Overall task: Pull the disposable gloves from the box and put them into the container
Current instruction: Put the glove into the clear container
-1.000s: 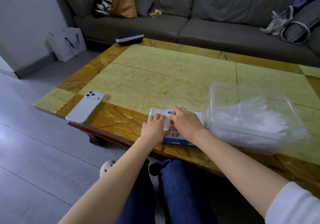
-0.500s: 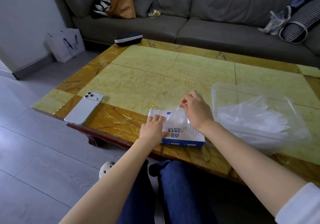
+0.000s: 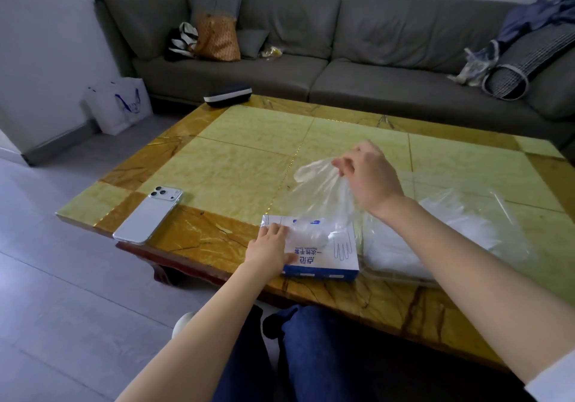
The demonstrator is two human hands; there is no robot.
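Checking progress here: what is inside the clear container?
A heap of disposable gloves lies in the clear container. The right forearm covers part of its near side, so what lies there, and the count, cannot be seen.

Low worktop (image 3: pixel 242 165), yellow stone panels, brown marbled border. On it: white phone (image 3: pixel 148 215) face down at near-left edge; blue-and-white box (image 3: pixel 323 261) by front edge; clear container (image 3: pixel 401 276) just right of box; dark case (image 3: pixel 227 94) at far-left corner.
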